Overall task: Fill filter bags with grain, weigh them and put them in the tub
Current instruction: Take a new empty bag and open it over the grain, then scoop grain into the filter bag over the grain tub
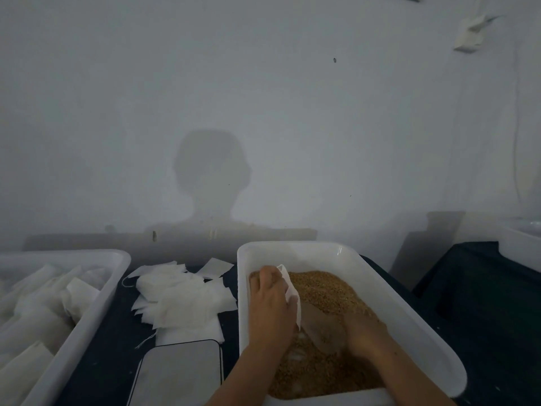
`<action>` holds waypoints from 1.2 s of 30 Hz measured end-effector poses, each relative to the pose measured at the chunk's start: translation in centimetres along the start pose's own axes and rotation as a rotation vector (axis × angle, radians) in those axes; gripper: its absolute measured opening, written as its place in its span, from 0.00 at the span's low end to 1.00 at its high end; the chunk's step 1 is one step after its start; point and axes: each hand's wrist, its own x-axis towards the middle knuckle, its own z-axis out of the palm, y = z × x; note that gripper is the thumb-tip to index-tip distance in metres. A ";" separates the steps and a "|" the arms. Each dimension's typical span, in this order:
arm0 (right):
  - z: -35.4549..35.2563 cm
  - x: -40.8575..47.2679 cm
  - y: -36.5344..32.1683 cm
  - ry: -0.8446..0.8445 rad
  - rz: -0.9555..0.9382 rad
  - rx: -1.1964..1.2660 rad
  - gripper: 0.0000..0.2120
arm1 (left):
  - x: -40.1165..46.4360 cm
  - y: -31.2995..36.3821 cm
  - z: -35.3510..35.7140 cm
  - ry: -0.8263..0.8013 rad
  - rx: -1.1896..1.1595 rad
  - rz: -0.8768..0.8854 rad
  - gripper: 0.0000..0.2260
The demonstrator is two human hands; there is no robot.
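Note:
A white tub [395, 306] in front of me holds golden-brown grain [328, 291]. Over its left side my left hand [270, 306] grips a white filter bag [291, 291] by its edge. My right hand [366, 332] holds a translucent scoop [319, 323] down in the grain, its mouth against the bag. A pile of empty filter bags [181, 297] lies on the dark table left of the tub. The flat grey scale [178, 373] sits below that pile. At far left a second white tub [96, 306] holds filled bags [44, 303].
A third white container [521, 244] stands at the far right on dark cloth. A pale wall with my shadow rises behind the table. A white fitting and cord hang on the wall at upper right.

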 end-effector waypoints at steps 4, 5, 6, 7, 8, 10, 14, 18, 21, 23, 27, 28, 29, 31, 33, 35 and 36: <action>-0.2 0.2 0.2 0.032 -0.010 0.000 0.06 | 0.0 0.2 -0.5 0.042 0.040 0.051 0.10; -0.6 0.0 0.2 0.064 -0.018 0.001 0.03 | -0.1 0.1 -0.5 0.037 0.050 0.071 0.10; -1.0 0.0 0.3 0.101 -0.012 -0.006 0.06 | -0.2 0.1 -0.5 0.022 0.051 0.086 0.09; -1.7 -0.1 0.5 0.129 -0.004 -0.019 0.09 | -0.2 0.1 -0.4 0.001 0.043 0.086 0.09; -2.2 -0.1 0.8 0.152 0.002 -0.043 0.09 | -0.3 0.1 -0.3 -0.024 0.036 0.069 0.09; -3.3 -0.2 1.2 0.199 0.003 -0.121 0.06 | -0.4 0.0 -0.1 -0.084 0.042 -0.003 0.09; -4.4 0.6 1.0 0.222 0.012 -0.291 0.09 | -0.4 -0.1 0.2 -0.121 0.023 -0.114 0.03; -4.2 1.9 -0.2 0.190 0.018 -0.299 0.09 | -0.2 -0.2 0.4 -0.082 0.001 -0.123 0.01; -3.8 3.3 -1.3 0.159 0.015 -0.200 0.10 | -0.1 -0.2 0.5 -0.049 0.000 -0.113 0.06; -3.2 4.0 -2.0 0.136 0.005 -0.087 0.10 | -0.1 -0.2 0.5 -0.053 0.013 -0.113 0.07; -2.0 4.9 -2.5 0.170 -0.053 0.063 0.06 | -0.2 -0.3 0.4 -0.097 0.048 -0.099 0.10; -1.8 5.0 -2.4 0.173 -0.067 0.088 0.09 | -0.1 -0.4 0.4 -0.109 0.052 -0.085 0.10; -1.6 5.0 -2.1 0.171 -0.078 0.107 0.10 | -0.1 -0.4 0.4 -0.120 0.049 -0.072 0.09; -1.8 4.6 -1.5 0.185 -0.097 0.133 0.07 | -0.1 -0.5 0.2 -0.130 0.020 -0.059 0.08; -2.4 3.9 -0.6 0.195 -0.106 0.182 0.04 | 0.1 -0.5 0.0 -0.139 -0.012 -0.062 0.06; -3.3 2.8 0.7 0.199 -0.108 0.232 0.10 | 0.1 -0.5 0.0 -0.162 -0.037 -0.061 0.06; -4.0 2.2 1.3 0.205 -0.114 0.264 0.11 | 0.1 -0.5 -0.1 -0.175 -0.054 -0.057 0.06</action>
